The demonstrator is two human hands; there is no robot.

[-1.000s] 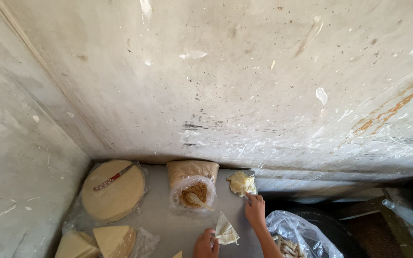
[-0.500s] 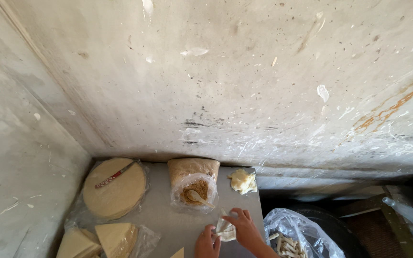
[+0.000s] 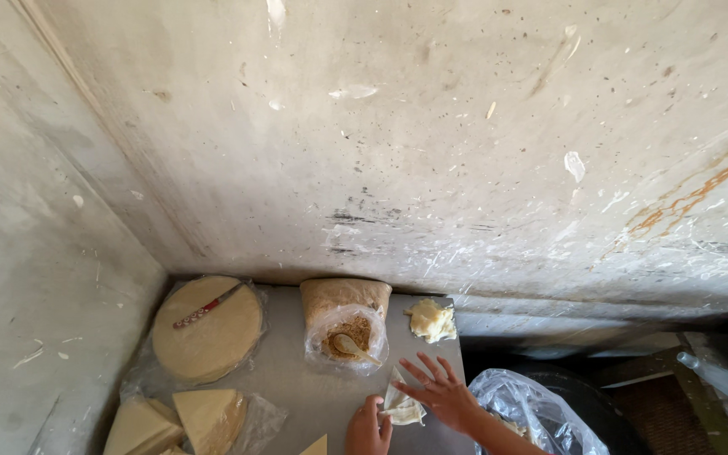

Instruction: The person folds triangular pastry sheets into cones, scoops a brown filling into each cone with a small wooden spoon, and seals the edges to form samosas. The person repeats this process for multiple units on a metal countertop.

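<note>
— Folding, by the look of it. Low in the frame, just right of centre, the right hand (image 3: 444, 394) lies flat over a pale pastry triangle (image 3: 401, 403), fingers spread apart, clamped on nothing, just pressing down on its right edge.

— And the left hand (image 3: 369, 430)?

— At the very bottom edge, curled, touching the lower left corner of the same triangle. Whether it pinches the sheet or only steadies it, I cannot tell; half of it is cut off by the frame.

— Where does the filling sit?

— Just above the triangle, centre of the frame: an open bag (image 3: 345, 324) of brown crumbly stuff with a spoon (image 3: 352, 346) stuck in it. To its right, a lump of dough (image 3: 430, 320) near the table's far edge.

— What else is on the table (image 3: 292, 383)?

— A round stack of sheets (image 3: 206, 329) at the lower left with a red-handled knife (image 3: 209, 306) lying across it, and cut wedges (image 3: 180, 420) below that, partly in plastic. A clear sack (image 3: 541, 413) hangs off the lower right.

— So which step is this?

— I judge it the shaping of one piece, the sheet being flattened or folded. The next move likely calls for a firm hold on the corner, so the thin sheet neither slips nor tears.
</note>
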